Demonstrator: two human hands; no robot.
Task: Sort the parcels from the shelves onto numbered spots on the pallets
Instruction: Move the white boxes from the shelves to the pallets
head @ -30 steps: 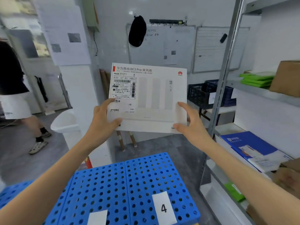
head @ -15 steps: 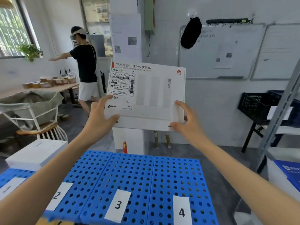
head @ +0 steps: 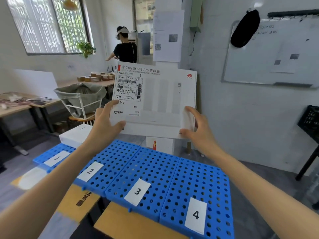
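We've turned from the shelves; left hand [head: 105, 125] and right hand [head: 198, 130] still pinch the parcel [head: 155, 100] by its lower corners, pallets [head: 155, 166] 1–4 now below, placement likely next.

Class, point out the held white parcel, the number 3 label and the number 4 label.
White parcel [head: 155, 100]: head view, middle of its front.
Number 3 label [head: 137, 191]: head view, its digit.
Number 4 label [head: 196, 215]: head view, its digit.

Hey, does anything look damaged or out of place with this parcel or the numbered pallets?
Nothing stands out. The white parcel looks flat and undented, held by the left hand and right hand. The number labels lie flat on the blue pallets.
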